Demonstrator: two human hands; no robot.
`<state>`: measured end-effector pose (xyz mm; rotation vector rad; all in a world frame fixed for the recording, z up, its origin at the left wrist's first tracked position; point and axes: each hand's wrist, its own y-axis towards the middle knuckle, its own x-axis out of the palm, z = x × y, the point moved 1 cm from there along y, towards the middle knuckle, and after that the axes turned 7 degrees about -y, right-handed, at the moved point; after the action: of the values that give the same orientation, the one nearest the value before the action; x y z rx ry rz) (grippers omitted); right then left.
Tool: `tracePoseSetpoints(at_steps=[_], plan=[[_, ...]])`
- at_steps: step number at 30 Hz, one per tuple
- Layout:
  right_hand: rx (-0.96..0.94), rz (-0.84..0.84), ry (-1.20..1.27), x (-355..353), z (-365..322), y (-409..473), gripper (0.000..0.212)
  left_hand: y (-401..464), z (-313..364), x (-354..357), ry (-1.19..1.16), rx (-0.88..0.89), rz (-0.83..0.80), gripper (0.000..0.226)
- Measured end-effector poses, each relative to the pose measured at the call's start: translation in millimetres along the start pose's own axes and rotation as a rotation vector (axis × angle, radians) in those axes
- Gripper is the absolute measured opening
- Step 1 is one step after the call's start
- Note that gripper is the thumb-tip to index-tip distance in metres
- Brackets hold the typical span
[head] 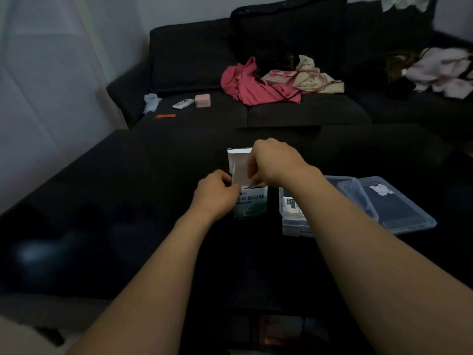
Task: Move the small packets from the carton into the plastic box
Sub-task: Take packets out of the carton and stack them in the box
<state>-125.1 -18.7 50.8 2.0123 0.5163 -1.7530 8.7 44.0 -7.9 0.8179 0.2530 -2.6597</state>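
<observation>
Dark worktop (128,213) before a sofa (194,55): the left hand (217,194) grips the upright carton (252,203), fingers curled round its side. Right hand (271,162), wrist bent down, pinches a packet (238,165) rising from the carton's mouth; the box (291,221) stands just right.

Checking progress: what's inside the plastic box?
The plastic box holds a few flat packets, stacked near its left wall. The right forearm covers most of the interior, so a count isn't possible. Its lid lies alongside.

The carton (252,203) front reads "防水创口贴" in dark characters on white.
</observation>
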Motion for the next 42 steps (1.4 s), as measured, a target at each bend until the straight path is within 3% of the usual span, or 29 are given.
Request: tracePoseSetpoints(at_steps=[8,19,24,29,35,42], plan=[[0.048,0.033,-0.096,4,-1,-1,0.030,0,2,0,-0.048,-0.027,-0.024,0.009],[-0.015,0.094,-0.273,8,-10,-7,0.022,-5,7,-2,-0.120,-0.086,-0.091,0.012],[-0.018,0.109,-0.208,9,-4,-6,0.024,-3,7,-1,-0.116,-0.091,-0.056,0.007],[0.003,0.088,-0.069,-6,1,-9,0.019,-3,6,-1,-0.121,-0.124,-0.074,0.016],[-0.077,0.018,-0.162,-6,-16,-16,0.021,-2,8,1,-0.126,-0.170,-0.097,0.033],[-0.036,0.046,-0.200,-4,-11,-17,0.026,-2,5,2,-0.129,-0.137,-0.098,0.036]])
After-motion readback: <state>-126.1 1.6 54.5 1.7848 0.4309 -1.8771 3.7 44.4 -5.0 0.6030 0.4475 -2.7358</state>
